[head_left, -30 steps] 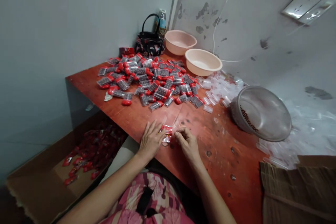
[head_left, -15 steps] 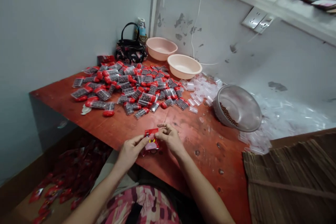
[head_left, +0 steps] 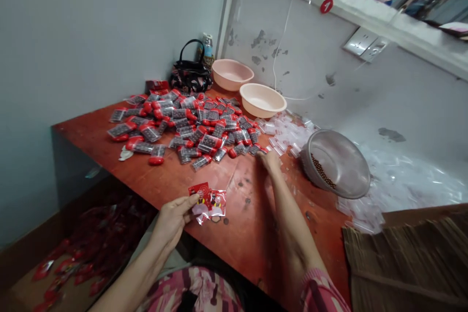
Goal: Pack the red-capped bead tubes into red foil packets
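Observation:
My left hand pinches a red printed plastic packet between thumb and fingers, over the table's near edge. A second red packet lies against its right side; whether the hand holds that one too I cannot tell. My right hand reaches forward to the right end of a heap of small clear containers with red caps, filled with dark balls. Its fingertips are hidden at the heap, so their grip does not show. Loose small clear plastic pieces lie just beyond that hand.
A grey metal bowl with brown balls tilts on the right. Two plastic basins, a black handbag and a flask stand at the back. Stacked brown cardboard is at right; red packets fill a box below left.
My right hand has left the packet and moved forward and right to the heap. My left hand still holds the packet, and two packets now show side by side.

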`<state>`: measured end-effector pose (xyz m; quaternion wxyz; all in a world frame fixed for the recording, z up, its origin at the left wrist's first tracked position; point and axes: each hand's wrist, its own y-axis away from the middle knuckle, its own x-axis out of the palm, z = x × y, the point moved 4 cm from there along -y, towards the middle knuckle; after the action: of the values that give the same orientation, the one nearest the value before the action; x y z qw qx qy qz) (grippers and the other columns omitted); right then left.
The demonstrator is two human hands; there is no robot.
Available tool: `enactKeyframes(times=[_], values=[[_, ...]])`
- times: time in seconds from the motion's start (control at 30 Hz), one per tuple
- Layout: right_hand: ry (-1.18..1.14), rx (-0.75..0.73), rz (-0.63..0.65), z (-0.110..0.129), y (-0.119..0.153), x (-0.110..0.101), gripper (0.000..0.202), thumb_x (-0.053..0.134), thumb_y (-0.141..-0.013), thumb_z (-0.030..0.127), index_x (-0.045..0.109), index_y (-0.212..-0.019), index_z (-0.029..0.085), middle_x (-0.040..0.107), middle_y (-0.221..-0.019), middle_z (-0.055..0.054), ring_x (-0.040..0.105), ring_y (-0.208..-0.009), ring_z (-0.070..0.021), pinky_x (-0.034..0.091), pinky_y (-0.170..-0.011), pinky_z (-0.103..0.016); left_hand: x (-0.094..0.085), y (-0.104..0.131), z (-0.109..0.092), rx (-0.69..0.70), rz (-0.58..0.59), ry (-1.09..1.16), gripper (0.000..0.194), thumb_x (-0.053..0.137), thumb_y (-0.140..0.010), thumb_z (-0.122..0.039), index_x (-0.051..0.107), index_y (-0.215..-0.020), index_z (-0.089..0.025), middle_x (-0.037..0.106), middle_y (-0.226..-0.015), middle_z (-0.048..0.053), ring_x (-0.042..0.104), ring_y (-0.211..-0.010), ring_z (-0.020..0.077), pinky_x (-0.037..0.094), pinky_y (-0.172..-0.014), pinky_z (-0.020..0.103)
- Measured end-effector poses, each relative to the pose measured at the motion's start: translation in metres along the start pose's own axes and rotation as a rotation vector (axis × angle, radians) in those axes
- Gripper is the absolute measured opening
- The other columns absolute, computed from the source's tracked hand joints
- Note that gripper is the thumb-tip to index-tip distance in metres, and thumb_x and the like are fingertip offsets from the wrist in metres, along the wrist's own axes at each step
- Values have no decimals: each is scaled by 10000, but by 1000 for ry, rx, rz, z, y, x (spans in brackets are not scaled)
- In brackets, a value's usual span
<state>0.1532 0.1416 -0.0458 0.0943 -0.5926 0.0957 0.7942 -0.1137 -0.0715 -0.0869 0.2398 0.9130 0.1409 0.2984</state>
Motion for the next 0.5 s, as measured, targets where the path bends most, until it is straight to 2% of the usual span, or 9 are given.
enactKeyframes(times=[0.13, 0.23, 0.3, 0.37, 0.43, 0.5], values=[[-180, 30, 41, -6, 0, 4, 330, 623, -620, 428, 663, -642, 100, 641, -570, -132, 614, -600, -258, 430, -533, -307, -6, -4, -3, 17, -62, 119, 195, 756, -568, -251, 648, -616, -95, 636, -552, 31, 586, -503, 112, 500, -505, 207], [-349, -30, 36, -5, 26, -1, 295, 566, -677, 377, 646, -699, 94, 626, -552, -95, 598, -551, -209, 431, -509, -276, -9, -5, -3, 16, -112, 215, 155, 732, -608, -210, 625, -607, -98, 625, -552, 27, 580, -497, 108, 508, -492, 208], [-486, -91, 45, 0, 59, -2, 336, 498, -741, 395, 605, -879, 108, 646, -660, -75, 599, -562, -172, 447, -502, -252, -9, -6, -4, 14, -134, 302, 107, 702, -649, -172, 622, -636, -102, 632, -583, 30, 591, -519, 112, 531, -524, 229], [-631, -160, 116, 9, 104, 1, 325, 487, -762, 426, 560, -924, 154, 631, -662, -26, 578, -514, -141, 456, -482, -241, -7, -7, -5, 17, -150, 393, 61, 664, -690, -139, 617, -664, -109, 638, -613, 29, 602, -539, 116, 550, -555, 257], [-971, -261, 347, 25, 155, 10, 246, 560, -745, 384, 553, -877, 177, 600, -621, -1, 543, -481, -129, 445, -460, -239, -4, -7, -6, 20, -165, 468, 45, 628, -722, -116, 610, -681, -115, 639, -628, 26, 608, -549, 120, 559, -569, 279], [-1120, -283, 532, 40, 201, 19, 191, 592, -747, 340, 549, -853, 187, 587, -611, 10, 531, -473, -124, 442, -449, -235, 0, -8, -6, 32, -171, 520, 57, 600, -743, -100, 604, -690, -121, 641, -634, 21, 615, -561, 125, 562, -588, 297]])
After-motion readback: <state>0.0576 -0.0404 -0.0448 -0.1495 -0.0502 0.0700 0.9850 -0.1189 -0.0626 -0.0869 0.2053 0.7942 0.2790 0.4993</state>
